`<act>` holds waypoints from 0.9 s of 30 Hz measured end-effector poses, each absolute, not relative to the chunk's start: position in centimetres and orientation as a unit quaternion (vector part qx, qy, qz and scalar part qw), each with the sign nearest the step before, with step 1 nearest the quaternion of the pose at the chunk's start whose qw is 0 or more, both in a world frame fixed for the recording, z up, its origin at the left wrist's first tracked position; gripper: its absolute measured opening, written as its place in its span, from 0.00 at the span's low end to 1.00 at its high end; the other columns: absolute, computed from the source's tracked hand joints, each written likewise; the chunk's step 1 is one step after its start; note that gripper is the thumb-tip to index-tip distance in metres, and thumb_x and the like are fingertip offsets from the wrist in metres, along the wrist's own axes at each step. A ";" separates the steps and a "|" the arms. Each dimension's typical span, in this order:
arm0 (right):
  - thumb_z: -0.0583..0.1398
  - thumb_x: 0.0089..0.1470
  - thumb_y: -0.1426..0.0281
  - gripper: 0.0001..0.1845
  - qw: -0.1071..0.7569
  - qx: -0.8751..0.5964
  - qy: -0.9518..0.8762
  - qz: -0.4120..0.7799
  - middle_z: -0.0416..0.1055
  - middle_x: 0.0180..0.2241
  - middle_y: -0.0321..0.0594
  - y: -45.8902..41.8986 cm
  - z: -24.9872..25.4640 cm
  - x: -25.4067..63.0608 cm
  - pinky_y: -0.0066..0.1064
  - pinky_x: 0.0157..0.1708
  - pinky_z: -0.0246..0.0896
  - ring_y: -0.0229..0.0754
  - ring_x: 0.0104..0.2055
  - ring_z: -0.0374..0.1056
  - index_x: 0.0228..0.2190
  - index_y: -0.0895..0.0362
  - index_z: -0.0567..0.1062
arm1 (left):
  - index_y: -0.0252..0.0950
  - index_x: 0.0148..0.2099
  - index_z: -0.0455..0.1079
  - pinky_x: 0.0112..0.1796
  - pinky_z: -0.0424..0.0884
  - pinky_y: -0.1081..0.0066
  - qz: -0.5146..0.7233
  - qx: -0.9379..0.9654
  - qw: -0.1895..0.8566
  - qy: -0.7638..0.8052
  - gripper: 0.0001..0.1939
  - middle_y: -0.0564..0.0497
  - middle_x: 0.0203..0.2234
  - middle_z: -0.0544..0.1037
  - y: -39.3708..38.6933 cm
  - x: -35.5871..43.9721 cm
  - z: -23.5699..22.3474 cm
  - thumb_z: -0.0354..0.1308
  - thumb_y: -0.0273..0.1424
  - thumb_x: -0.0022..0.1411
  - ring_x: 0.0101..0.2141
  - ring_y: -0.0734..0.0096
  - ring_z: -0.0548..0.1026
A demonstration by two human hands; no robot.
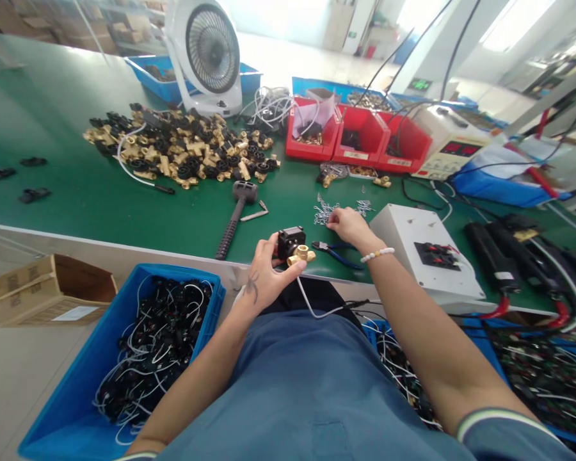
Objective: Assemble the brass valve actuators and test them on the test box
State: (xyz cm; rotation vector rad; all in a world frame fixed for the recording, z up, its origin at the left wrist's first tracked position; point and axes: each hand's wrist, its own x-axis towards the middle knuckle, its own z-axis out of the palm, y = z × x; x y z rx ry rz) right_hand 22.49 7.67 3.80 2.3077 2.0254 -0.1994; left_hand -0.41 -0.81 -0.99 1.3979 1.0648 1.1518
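Observation:
My left hand (267,272) is wrapped round a brass valve with a black housing (291,243), just over the table's front edge. A white cable runs from the valve down across my lap. My right hand (348,225) reaches onto the table, its thumb and fingertips pinched together at a small heap of silvery metal clips (324,211). Whatever lies between those fingertips is too small to make out. Blue-handled cutting pliers (338,253) lie between my hands, partly under the right wrist. A dark mallet (235,218) and a hex key (255,212) rest left of the valve.
A large pile of brass valve bodies (187,147) covers the back left, before a white fan (206,57). Red bins (360,137) stand at the back. To the right are a grey switch box (425,253) and a power supply (454,144). A blue crate (206,333) sits below left.

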 end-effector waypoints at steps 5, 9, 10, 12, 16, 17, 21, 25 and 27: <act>0.61 0.64 0.72 0.06 0.103 0.730 0.672 -0.076 0.78 0.43 0.46 7.8 4.2 22.0 0.38 0.52 0.67 0.44 0.48 0.73 0.39 0.62 0.78 | 0.38 0.63 0.64 0.49 0.79 0.59 0.477 0.578 0.501 0.433 0.40 0.49 0.44 0.65 -0.8 -0.5 -1.0 0.70 0.44 0.51 0.49 0.59 0.74; 0.62 0.65 0.68 0.09 0.148 0.722 0.671 -0.081 0.77 0.45 0.45 7.3 5.0 22.0 0.42 0.52 0.70 0.44 0.49 0.74 0.41 0.62 0.78 | 0.38 0.63 0.63 0.49 0.79 0.59 0.475 0.580 0.502 0.431 0.40 0.48 0.45 0.65 -0.8 -0.5 -1.0 0.69 0.44 0.51 0.49 0.59 0.74; 0.63 0.65 0.67 0.10 0.158 0.720 0.670 -0.084 0.77 0.45 0.46 7.2 5.3 22.0 0.42 0.51 0.71 0.45 0.48 0.74 0.42 0.63 0.78 | 0.37 0.63 0.63 0.50 0.79 0.59 0.475 0.580 0.502 0.431 0.40 0.48 0.45 0.65 -0.8 -0.5 -1.0 0.69 0.43 0.51 0.50 0.59 0.74; 0.64 0.64 0.66 0.12 0.175 0.718 0.668 -0.089 0.77 0.45 0.47 7.2 5.8 22.0 0.41 0.50 0.72 0.45 0.48 0.75 0.44 0.63 0.78 | 0.37 0.63 0.63 0.50 0.79 0.58 0.474 0.581 0.501 0.433 0.40 0.48 0.44 0.64 -0.8 -0.4 -1.1 0.69 0.44 0.51 0.50 0.58 0.74; 0.64 0.64 0.64 0.15 0.196 0.718 0.663 -0.085 0.75 0.48 0.48 7.2 6.2 21.4 0.41 0.50 0.72 0.46 0.49 0.74 0.47 0.62 0.77 | 0.38 0.63 0.63 0.49 0.79 0.58 0.477 0.584 0.496 0.431 0.39 0.48 0.44 0.64 -0.8 -0.4 -1.2 0.69 0.43 0.52 0.50 0.58 0.73; 0.64 0.64 0.64 0.15 0.200 0.717 0.663 -0.080 0.75 0.49 0.49 7.2 6.2 21.2 0.42 0.51 0.71 0.46 0.50 0.74 0.47 0.62 0.77 | 0.38 0.63 0.63 0.49 0.79 0.59 0.477 0.585 0.495 0.430 0.38 0.48 0.44 0.64 -0.8 -0.4 -1.2 0.69 0.43 0.52 0.50 0.59 0.73; 0.63 0.65 0.65 0.15 0.217 0.710 0.666 -0.064 0.74 0.52 0.50 6.8 6.3 20.5 0.45 0.54 0.69 0.48 0.53 0.72 0.48 0.63 0.77 | 0.37 0.63 0.62 0.49 0.79 0.59 0.476 0.589 0.496 0.425 0.39 0.48 0.44 0.64 -0.8 -0.5 -1.2 0.68 0.43 0.52 0.50 0.58 0.73; 0.63 0.65 0.65 0.15 0.246 0.702 0.666 -0.060 0.75 0.51 0.49 6.4 7.1 20.0 0.45 0.54 0.70 0.48 0.53 0.73 0.48 0.63 0.77 | 0.38 0.63 0.63 0.48 0.80 0.59 0.477 0.588 0.499 0.422 0.40 0.48 0.44 0.64 -0.6 -0.5 -1.5 0.69 0.44 0.51 0.50 0.59 0.73; 0.63 0.65 0.66 0.15 0.260 0.697 0.666 -0.057 0.74 0.51 0.50 6.3 7.5 19.7 0.44 0.54 0.70 0.48 0.53 0.73 0.48 0.63 0.77 | 0.38 0.63 0.63 0.48 0.80 0.59 0.479 0.587 0.499 0.421 0.40 0.49 0.43 0.64 -0.5 -0.5 -1.7 0.69 0.45 0.51 0.50 0.59 0.73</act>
